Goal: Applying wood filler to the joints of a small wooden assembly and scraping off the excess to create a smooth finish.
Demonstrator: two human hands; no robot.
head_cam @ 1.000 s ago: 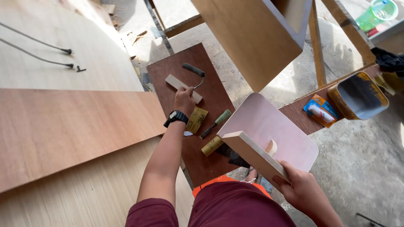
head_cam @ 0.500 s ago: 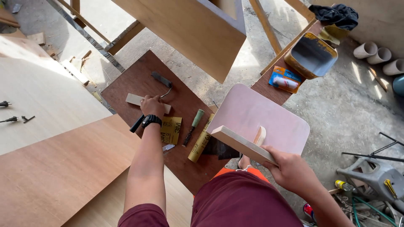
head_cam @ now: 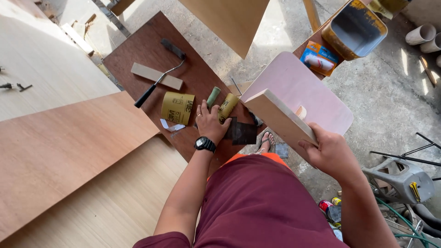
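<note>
The left hand [head_cam: 212, 123] lies palm down on the dark board [head_cam: 138, 53], with the fingers spread a little and flat. It grips nothing. The fingertips touch two small rolls of sandpaper: the green roll [head_cam: 213, 96] is just beyond the index finger, and the yellow roll [head_cam: 228, 106] lies against the outer fingers, partly under them. A dark sheet [head_cam: 242, 133] of sandpaper lies just beside this hand, on the side of the body. A wide yellow roll [head_cam: 177, 108] stands apart on the other side of the hand, near the thumb but not touching it. A black watch [head_cam: 205, 144] is on the left wrist.

The right hand [head_cam: 331, 154] is closed around the near end of a pale wood block [head_cam: 278, 118]. The fingers wrap under the block and the thumb lies along its side, so the block comes out from the fist and points up and to the left, above the floor. Behind the block there is a pink panel [head_cam: 317, 98] with rounded corners; I cannot tell if they touch.

Farther on the dark board lie a paint roller [head_cam: 158, 78] with a black handle and a thin wood strip [head_cam: 156, 76] under its wire. A yellow tin [head_cam: 354, 28] stands near the top right.
</note>
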